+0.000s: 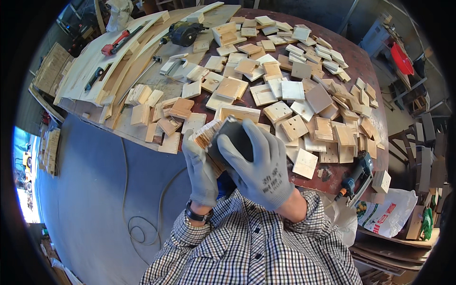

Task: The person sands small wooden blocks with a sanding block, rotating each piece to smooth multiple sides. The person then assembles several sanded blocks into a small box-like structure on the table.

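Observation:
My left hand (202, 176), in a grey work glove, is closed around a small wood block (205, 135) with a rough, layered edge. In my gloved right hand (263, 168) is a dark, flat-sided block (236, 138) that looks like a sanding block. My fingers wrap over it, and it is pressed against the wood block or very close to it. Both hands are raised in front of my chest, at the near edge of the table. Just beyond them lies an L-shaped wood piece (237, 113) among many loose wood blocks (293, 90).
A teal-and-black nail gun (358, 173) lies at the table's right edge. Long boards (137, 40), a red-handled tool (115, 42) and a black power tool (184, 33) are at the back left. A hose (127, 190) trails across the floor. A white printed bag (389, 211) is at right.

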The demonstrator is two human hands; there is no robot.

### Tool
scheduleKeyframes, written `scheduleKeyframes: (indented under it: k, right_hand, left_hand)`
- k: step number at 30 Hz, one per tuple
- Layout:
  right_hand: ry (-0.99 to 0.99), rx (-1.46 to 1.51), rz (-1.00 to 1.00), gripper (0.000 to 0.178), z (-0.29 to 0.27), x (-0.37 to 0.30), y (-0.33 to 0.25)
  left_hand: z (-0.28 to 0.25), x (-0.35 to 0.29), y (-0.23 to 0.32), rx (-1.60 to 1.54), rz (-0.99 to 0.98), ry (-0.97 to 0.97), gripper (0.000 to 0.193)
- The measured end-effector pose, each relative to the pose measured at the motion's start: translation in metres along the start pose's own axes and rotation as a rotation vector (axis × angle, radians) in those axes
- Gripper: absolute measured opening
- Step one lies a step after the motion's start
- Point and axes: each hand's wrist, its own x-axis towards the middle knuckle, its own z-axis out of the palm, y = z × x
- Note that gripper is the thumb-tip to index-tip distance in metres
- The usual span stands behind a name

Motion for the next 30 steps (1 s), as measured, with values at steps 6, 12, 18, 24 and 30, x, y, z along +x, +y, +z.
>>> scheduleKeyframes:
  k: [6,12,18,24,30]
  right_hand:
    - [0.089,-0.047,0.031,0.056,0.011,0.051,0.002]
    - [-0.051,0.097,-0.016,0.063,0.004,-0.047,0.002]
    - [0.067,0.029,0.115,0.065,0.000,-0.009,-0.010]
    - [0.070,0.023,0.130,0.065,0.013,0.041,-0.008]
    - [0.022,0.067,0.115,0.066,0.010,-0.041,-0.004]
  left_hand:
    - [0.003,-0.002,-0.014,-0.032,0.014,-0.020,0.088]
    - [-0.033,0.012,-0.018,0.036,0.113,0.107,0.070]
    - [0.008,0.001,-0.014,0.054,0.162,0.062,0.071]
    - [0.021,0.004,-0.029,-0.085,0.154,0.103,0.084]
    - [-0.006,0.009,-0.016,0.254,0.281,0.156,0.085]
